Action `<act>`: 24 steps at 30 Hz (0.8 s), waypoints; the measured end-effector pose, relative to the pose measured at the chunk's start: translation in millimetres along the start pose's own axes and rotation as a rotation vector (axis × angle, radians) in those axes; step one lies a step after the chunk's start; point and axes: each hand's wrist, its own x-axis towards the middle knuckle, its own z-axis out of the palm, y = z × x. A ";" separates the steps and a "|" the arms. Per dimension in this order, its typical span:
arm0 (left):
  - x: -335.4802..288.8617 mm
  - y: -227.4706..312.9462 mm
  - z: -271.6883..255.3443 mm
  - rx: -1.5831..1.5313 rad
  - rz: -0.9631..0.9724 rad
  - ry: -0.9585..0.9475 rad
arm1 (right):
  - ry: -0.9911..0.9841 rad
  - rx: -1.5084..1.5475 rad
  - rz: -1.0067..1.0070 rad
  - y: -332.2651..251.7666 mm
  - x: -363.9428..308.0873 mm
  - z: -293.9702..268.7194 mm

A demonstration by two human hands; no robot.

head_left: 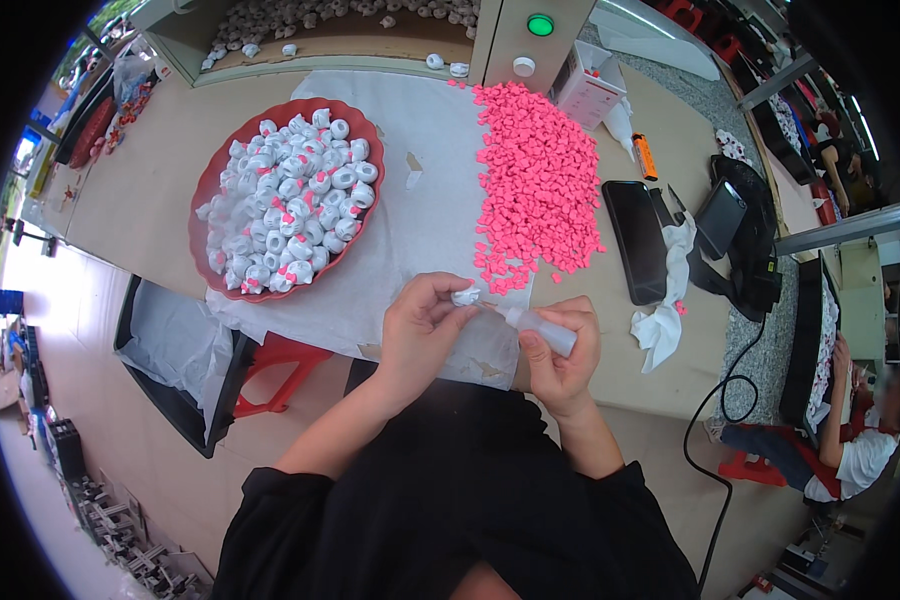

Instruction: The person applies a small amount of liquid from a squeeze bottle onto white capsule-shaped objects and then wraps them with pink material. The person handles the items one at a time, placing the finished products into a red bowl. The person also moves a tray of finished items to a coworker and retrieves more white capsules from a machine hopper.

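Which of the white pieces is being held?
The white piece pinched by the left hand, close to the tip of the bottle; those in the red scalloped bowl lie untouched.

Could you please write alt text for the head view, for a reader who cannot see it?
The left hand holds a small white piece; the right hand points a translucent plastic bottle at it. Beyond sit a red scalloped bowl of white pieces and a heap of small pink pieces.
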 end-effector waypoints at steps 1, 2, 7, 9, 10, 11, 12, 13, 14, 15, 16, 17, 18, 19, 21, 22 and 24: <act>0.0 -0.2 -0.3 0.000 -0.005 -0.004 | -0.004 -0.002 -0.012 0.7 -0.1 0.2; 0.1 -0.4 -0.6 0.007 -0.013 -0.005 | -0.006 -0.006 -0.015 0.8 0.2 0.1; -0.2 -1.8 -1.9 0.024 -0.027 -0.007 | -0.004 -0.009 0.001 1.3 -0.7 -0.6; 0.4 -0.8 -0.9 -0.007 -0.016 -0.006 | -0.025 -0.013 0.015 0.9 -0.6 -2.6; 0.6 0.1 -0.5 -0.023 -0.010 -0.006 | -0.035 -0.015 0.022 0.9 -0.5 -3.3; 0.5 1.2 -0.4 -0.018 -0.016 -0.004 | -0.036 -0.013 0.022 1.1 -0.4 -3.4; 0.3 2.5 -0.3 -0.014 -0.022 -0.003 | -0.036 -0.011 0.023 1.4 -0.3 -3.5; 0.1 3.0 -0.3 -0.010 -0.028 -0.002 | -0.036 -0.010 0.023 1.6 -0.4 -3.6; 0.1 2.9 -0.3 -0.019 -0.033 -0.004 | -0.033 -0.003 0.029 1.7 -0.9 -3.6; 0.2 2.9 -0.4 -0.029 -0.038 -0.005 | -0.030 0.005 0.034 1.9 -1.4 -3.4; 0.3 2.9 -0.4 -0.038 -0.043 -0.006 | -0.027 0.013 0.039 2.0 -1.7 -3.1; 0.3 3.3 -0.5 -0.045 -0.050 -0.009 | -0.007 0.031 0.055 1.6 -1.6 -2.8; 0.5 3.7 -0.6 -0.053 -0.057 -0.013 | 0.013 0.049 0.069 0.9 -1.1 -2.4; 0.6 4.1 -0.7 -0.060 -0.063 -0.016 | 0.033 0.066 0.084 0.2 -0.6 -2.4; 0.6 3.6 -1.6 -0.079 -0.068 -0.020 | 0.165 0.394 0.256 -0.8 0.7 -3.7; 0.5 3.5 -2.2 -0.089 -0.070 -0.022 | 0.231 0.558 0.341 -1.4 1.8 -4.9; 1.1 5.4 -3.2 -0.106 -0.078 -0.035 | 0.291 0.830 0.446 -2.8 12.6 -10.7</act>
